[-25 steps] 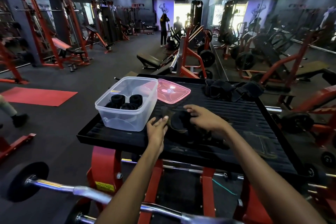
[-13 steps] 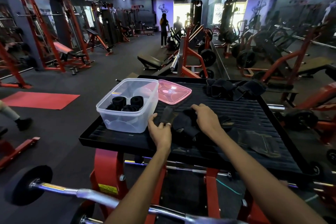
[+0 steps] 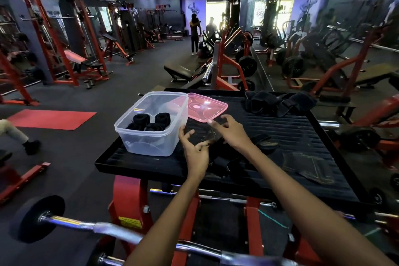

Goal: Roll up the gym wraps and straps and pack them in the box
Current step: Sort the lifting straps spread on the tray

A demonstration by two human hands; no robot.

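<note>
A black gym wrap [image 3: 199, 134] lies partly unrolled on the black platform [image 3: 302, 134], just right of the clear plastic box [image 3: 151, 142]. My left hand [image 3: 194, 151] grips the wrap's near end with curled fingers. My right hand [image 3: 231, 131] pinches its far part close to the pink lid [image 3: 206, 107]. Several rolled black wraps [image 3: 149, 121] stand inside the box. More of the wrap's loose length [image 3: 228, 164] trails under my right forearm.
A heap of loose black wraps [image 3: 278, 103] sits at the platform's far right. A flat black strap [image 3: 308, 167] lies at the near right. A barbell [image 3: 86, 225] crosses below the platform. Red gym machines surround it, and people stand far back.
Both hands have moved away from me and slightly up along the wrap, toward the lid. The wrap, bunched under my hands before, now stretches between them.
</note>
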